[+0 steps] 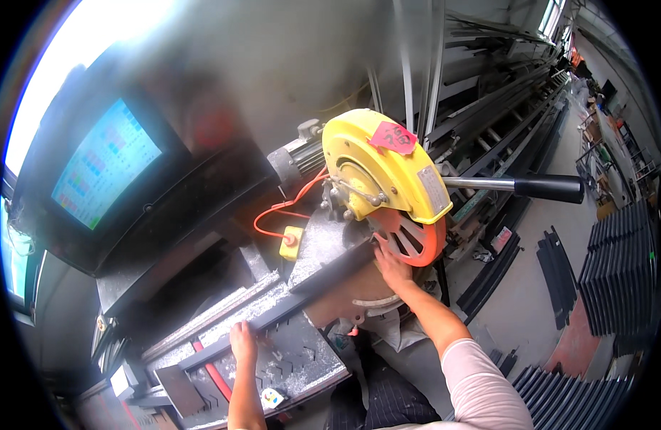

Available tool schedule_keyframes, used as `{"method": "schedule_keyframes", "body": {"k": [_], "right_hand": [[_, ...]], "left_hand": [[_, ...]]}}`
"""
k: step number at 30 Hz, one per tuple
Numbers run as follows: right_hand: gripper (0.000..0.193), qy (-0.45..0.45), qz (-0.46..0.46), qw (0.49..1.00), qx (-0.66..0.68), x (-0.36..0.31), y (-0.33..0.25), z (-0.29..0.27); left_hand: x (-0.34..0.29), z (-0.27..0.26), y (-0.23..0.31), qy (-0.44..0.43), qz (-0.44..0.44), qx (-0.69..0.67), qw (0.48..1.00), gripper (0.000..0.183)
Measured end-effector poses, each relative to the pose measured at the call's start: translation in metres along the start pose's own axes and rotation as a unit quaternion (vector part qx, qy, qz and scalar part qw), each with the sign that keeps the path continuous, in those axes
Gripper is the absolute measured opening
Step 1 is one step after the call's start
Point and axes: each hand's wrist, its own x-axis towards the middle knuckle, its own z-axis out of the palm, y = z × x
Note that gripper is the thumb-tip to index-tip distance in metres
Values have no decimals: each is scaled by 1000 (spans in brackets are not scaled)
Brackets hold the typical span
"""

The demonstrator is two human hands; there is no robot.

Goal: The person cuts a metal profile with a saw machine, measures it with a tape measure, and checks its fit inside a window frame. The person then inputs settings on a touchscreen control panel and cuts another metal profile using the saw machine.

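Observation:
A long dark metal profile bar [273, 312] lies slantwise across the saw's work table. My left hand [243, 341] is closed on its near side, left of the middle. My right hand [392, 266] has its fingers at the bar's right end, pressed against it close to the saw's orange guard [429, 247]. Above stands the yellow-hooded cut-off saw [370, 161], its black-gripped lever [549, 188] sticking out to the right. The fingertips of both hands are partly hidden by the bar.
A lit screen [105, 165] in a dark housing stands at the left. An orange cable [273, 208] runs to a yellow switch box [291, 244]. Stacked dark profiles [620, 269] lie on the floor at right, with long bars [481, 118] racked behind the saw.

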Motion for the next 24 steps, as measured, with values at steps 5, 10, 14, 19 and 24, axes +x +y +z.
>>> {"method": "schedule_keyframes", "body": {"k": [5, 10, 14, 19, 24], "right_hand": [[39, -4, -3, 998, -57, 11, -25, -15], [56, -62, 97, 993, 39, 4, -9, -40], [62, -108, -24, 994, 6, -36, -73, -67], [22, 84, -256, 938, 220, 22, -201, -180], [28, 302, -375, 842, 244, 139, -309, -280]], "left_hand": [[-7, 0, -18, 13, -13, 14, 1000, 45], [9, 4, 7, -4, -2, 22, 1000, 36], [4, -9, 8, -28, -22, -5, 999, 32], [12, -12, 22, -81, -40, 45, 995, 50], [32, -9, 57, -59, 19, -47, 997, 52]]}}
